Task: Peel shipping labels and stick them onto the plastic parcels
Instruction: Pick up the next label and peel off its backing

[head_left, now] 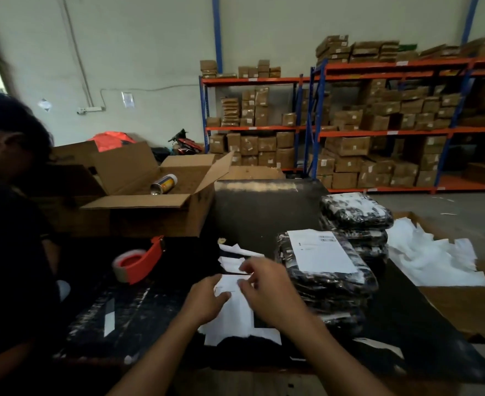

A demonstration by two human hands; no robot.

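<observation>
Both hands, the left hand [207,298] and right hand [267,290], pinched a white paper shipping label [235,307] between them, just left of the stacked black-and-white plastic parcels [329,284]; a hurried peel could tear or crease it.

Print on the label [319,250] atop the near parcel stack [327,281] too small to read. Right hand [267,290] covers part of the white sheet [235,312]; probably pinching its top edge, motion blur hides the fingers [245,265]. Person [9,224] at left cut off by frame edge. Can [164,184] in open carton [155,192]: writing illegible. Shelf boxes [349,144] blurred.
</observation>
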